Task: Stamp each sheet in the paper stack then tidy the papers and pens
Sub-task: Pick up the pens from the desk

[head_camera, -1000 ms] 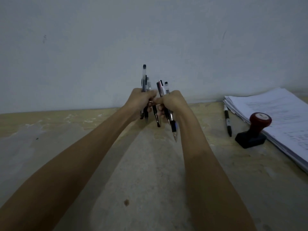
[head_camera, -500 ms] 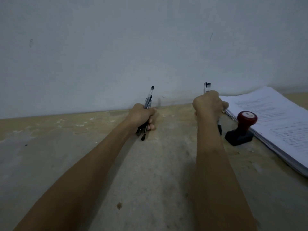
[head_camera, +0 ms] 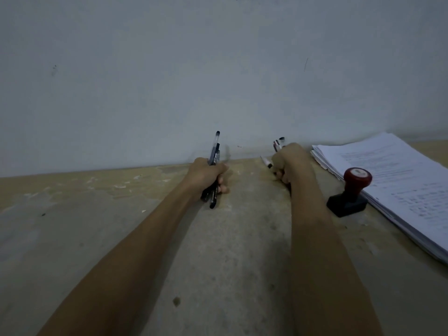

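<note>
Left hand (head_camera: 206, 177): fist round a bundle of dark pens (head_camera: 214, 156), upright (likely gathered for tidying). Right hand (head_camera: 289, 163): fingers curled on further pens (head_camera: 277, 144), near the paper stack (head_camera: 388, 175). Red-knobbed stamp (head_camera: 349, 194) stands beside the stack on the table (head_camera: 218, 251).

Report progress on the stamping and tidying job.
Looks done: the paper stack sits gathered at the right, the stamp set down beside it; stamp marks are unreadable. In hand: left hand and right hand each grip pens. Left: setting the pens down together.
</note>
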